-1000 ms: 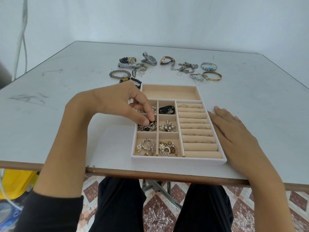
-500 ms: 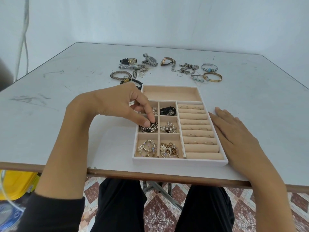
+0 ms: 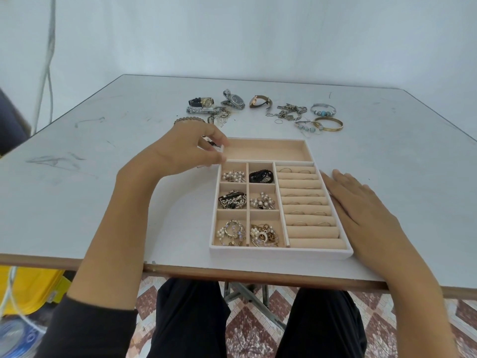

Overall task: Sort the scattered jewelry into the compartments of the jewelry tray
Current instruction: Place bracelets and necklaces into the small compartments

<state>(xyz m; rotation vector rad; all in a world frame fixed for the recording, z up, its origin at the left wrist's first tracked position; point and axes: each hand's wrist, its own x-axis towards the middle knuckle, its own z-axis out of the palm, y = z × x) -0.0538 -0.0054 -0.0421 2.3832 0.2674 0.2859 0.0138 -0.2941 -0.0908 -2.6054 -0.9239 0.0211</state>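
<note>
While the right hand (image 3: 361, 208) lies flat beside the tray (image 3: 281, 251), the left hand (image 3: 187, 151) curls, grip unclear.

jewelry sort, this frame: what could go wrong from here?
1. The tray sits close to the table front edge. The right hand lies flat beside it, so a nudge might slide it off.
2. The chain heap looks tangled; lifting one piece may drag others along.
3. The left hand partly hides a dark piece by the tray's far-left corner. Its grip is unclear, so something could drop outside.
</note>
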